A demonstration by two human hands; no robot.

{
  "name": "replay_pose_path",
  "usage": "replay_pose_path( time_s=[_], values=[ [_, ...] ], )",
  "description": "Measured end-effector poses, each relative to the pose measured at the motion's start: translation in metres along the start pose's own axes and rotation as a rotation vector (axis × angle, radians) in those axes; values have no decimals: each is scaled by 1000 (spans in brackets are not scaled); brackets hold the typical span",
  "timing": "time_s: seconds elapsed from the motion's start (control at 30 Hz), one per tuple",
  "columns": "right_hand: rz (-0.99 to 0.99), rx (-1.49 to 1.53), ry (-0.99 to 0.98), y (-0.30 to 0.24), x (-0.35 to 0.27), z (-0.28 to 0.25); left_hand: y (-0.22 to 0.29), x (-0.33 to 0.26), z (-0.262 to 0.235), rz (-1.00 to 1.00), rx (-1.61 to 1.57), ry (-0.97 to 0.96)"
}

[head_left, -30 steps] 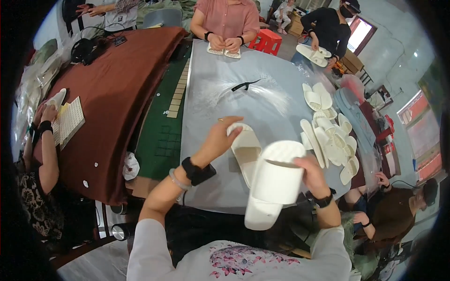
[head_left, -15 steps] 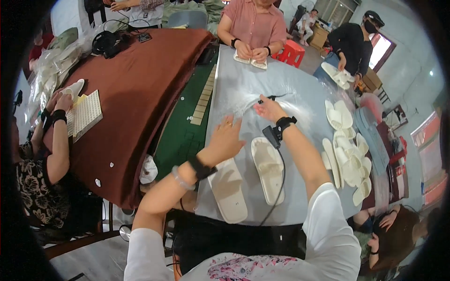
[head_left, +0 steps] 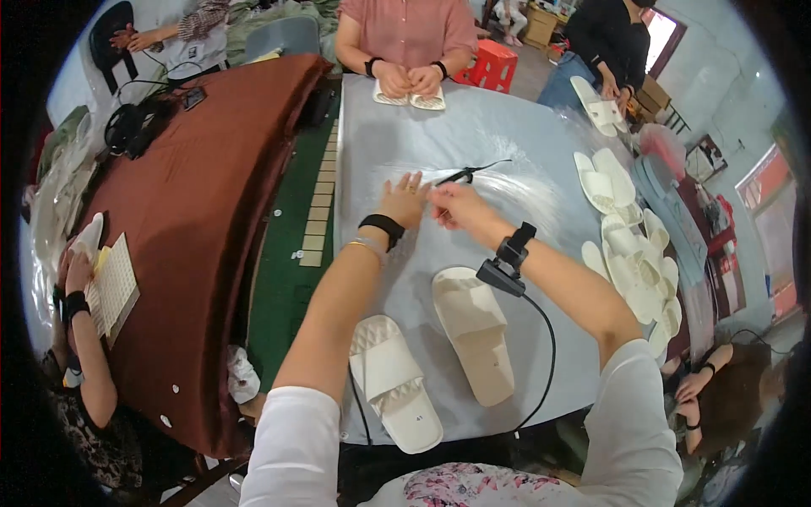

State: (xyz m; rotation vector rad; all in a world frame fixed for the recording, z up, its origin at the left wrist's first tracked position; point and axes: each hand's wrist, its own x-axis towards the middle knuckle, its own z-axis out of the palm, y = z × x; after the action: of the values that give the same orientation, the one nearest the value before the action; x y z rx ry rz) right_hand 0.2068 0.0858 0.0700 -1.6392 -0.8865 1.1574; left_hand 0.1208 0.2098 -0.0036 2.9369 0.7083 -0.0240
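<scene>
My left hand [head_left: 401,201] reaches over the grey table cover [head_left: 532,127] with its fingers stretched out, palm down. Beside it, my right hand [head_left: 460,205] has its fingers curled in; whatever they may hold is hidden. Just beyond both hands lies a thin black strip-like item [head_left: 463,176], its kind unclear, on a shiny patch of the cover. Closer to me are two cream slippers: the left slipper [head_left: 395,382] has a quilted strap, and the right slipper [head_left: 475,338] lies a little farther off. A black device [head_left: 503,275] with a cable is strapped to my right wrist.
Several cream slippers [head_left: 629,253] are heaped along the right edge. Across the table, a person [head_left: 410,42] handles a pair of slippers [head_left: 429,100]. A brown-covered table [head_left: 211,186] stands left, past a green strip [head_left: 287,203]. Behind is a red stool [head_left: 490,66].
My left hand has moved forward, away from the slippers. My right hand has drawn slightly left and its fingers have curled. The whole view has shifted.
</scene>
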Motion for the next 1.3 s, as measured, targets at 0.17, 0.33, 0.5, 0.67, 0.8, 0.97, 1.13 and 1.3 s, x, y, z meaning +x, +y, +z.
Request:
replay_pose_path(
  time_s=[0.17, 0.33, 0.5, 0.67, 0.8, 0.97, 1.13, 1.3],
  values=[
    [-431, 264, 145, -45, -47, -9, -21, 1, 7, -6, 102, 83],
    [-891, 475, 143, -127, -109, -50, -27, 0, 17, -16, 147, 82],
    [-946, 337, 445, -175, -203, -80, -16, 3, -3, 24, 222, 81],
    [-742, 218, 389, -132, -254, -57, 3, -52, -29, 33, -53, 410],
    [-506, 359, 370, -67, -279, -41, 75, -121, -80, 254, -755, 232],
    [26, 451, -52, -1, -294, 22, 161, -256, -98, 245, -1446, 90],
    [221, 472, -356, 56, -302, 63, 158, -312, -65, -13, -1637, 208],
    [272, 317, -394, 74, -329, 51, 128, -345, -33, -391, -2206, 479]
  ],
)
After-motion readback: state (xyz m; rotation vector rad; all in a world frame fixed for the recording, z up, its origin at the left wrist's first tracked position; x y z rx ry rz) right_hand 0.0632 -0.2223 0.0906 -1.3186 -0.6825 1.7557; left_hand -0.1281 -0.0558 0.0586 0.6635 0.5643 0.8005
